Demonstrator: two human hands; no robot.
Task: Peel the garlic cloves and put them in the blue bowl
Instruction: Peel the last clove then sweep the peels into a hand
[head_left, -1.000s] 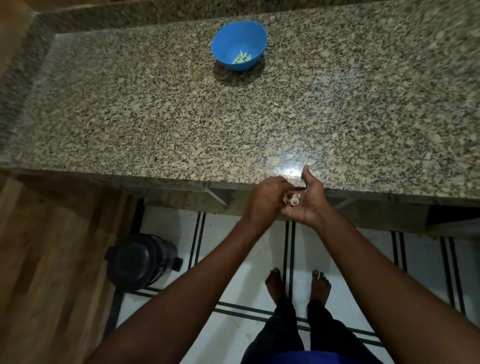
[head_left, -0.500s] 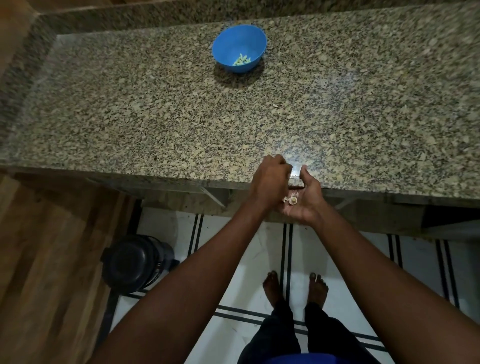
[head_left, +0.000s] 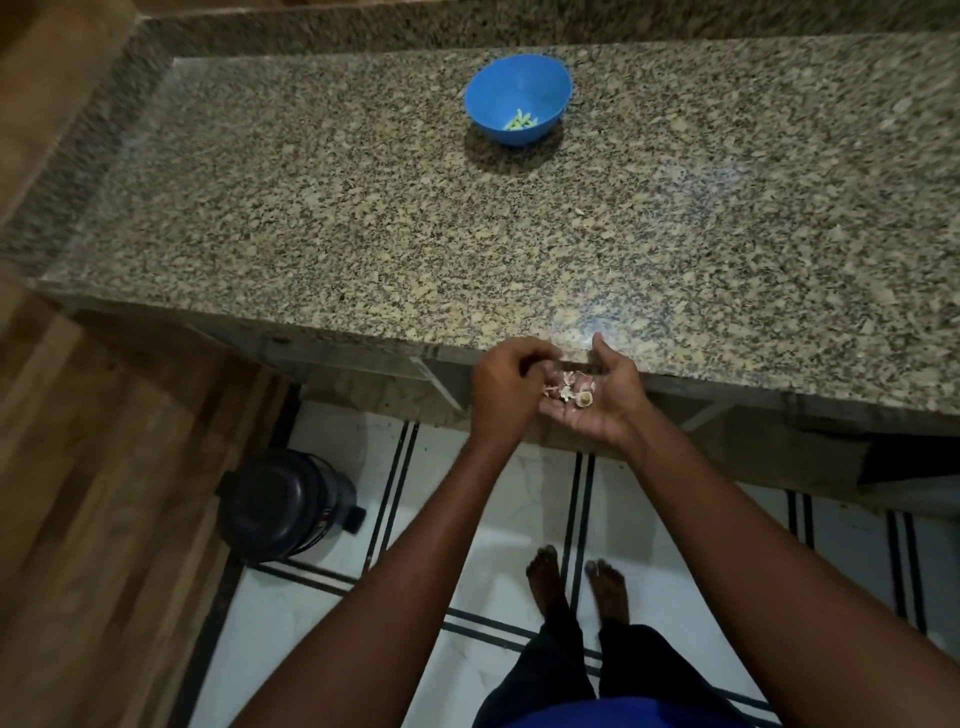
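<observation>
My right hand (head_left: 605, 402) is cupped palm up at the counter's front edge, with garlic cloves and papery skins (head_left: 571, 392) lying in it. My left hand (head_left: 506, 387) is curled beside it, fingertips at the garlic; what they pinch is hidden. The blue bowl (head_left: 540, 85) stands far back on the counter with several peeled cloves (head_left: 519, 121) at its bottom.
The speckled granite counter (head_left: 467, 234) runs across the view, with a raised granite back edge. Below it are white floor tiles with black lines, my bare feet (head_left: 571, 582), and a black round container (head_left: 283, 504) at the left. Wooden panelling (head_left: 78, 467) fills the left side.
My left hand has drawn back off the counter edge to the left of my right palm, which has opened wider and shows more of the garlic.
</observation>
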